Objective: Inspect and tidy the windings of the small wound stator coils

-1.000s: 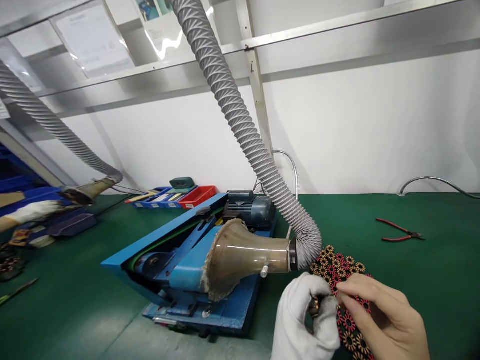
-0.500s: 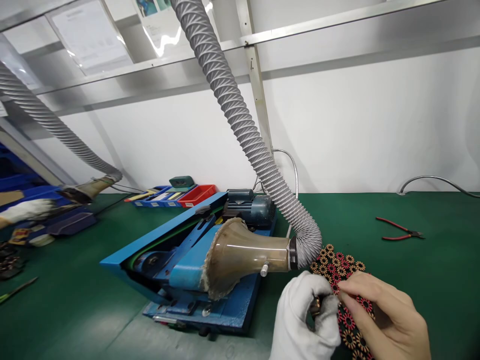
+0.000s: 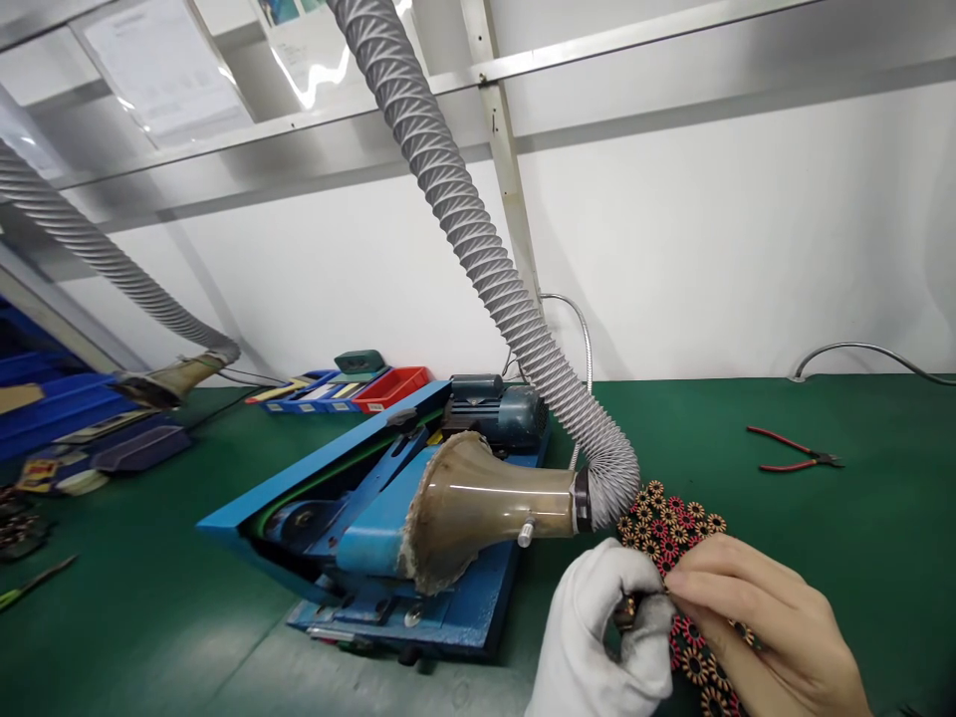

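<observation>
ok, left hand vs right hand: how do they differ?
The left hand wears a white glove; the right hand is bare. The left curls around a small coil; the right's fingers pinch at it from the side, over the coil pile. Both meet at that coil.

1. The blue belt grinder (image 3: pixel 388 528) and its funnel hood (image 3: pixel 478 503) block the frame's centre.
2. The ribbed hose (image 3: pixel 493 269) bars the way above the coil pile (image 3: pixel 672 523).
3. Green surface (image 3: pixel 858 558) at right lies open up to the pliers (image 3: pixel 796 456).
</observation>
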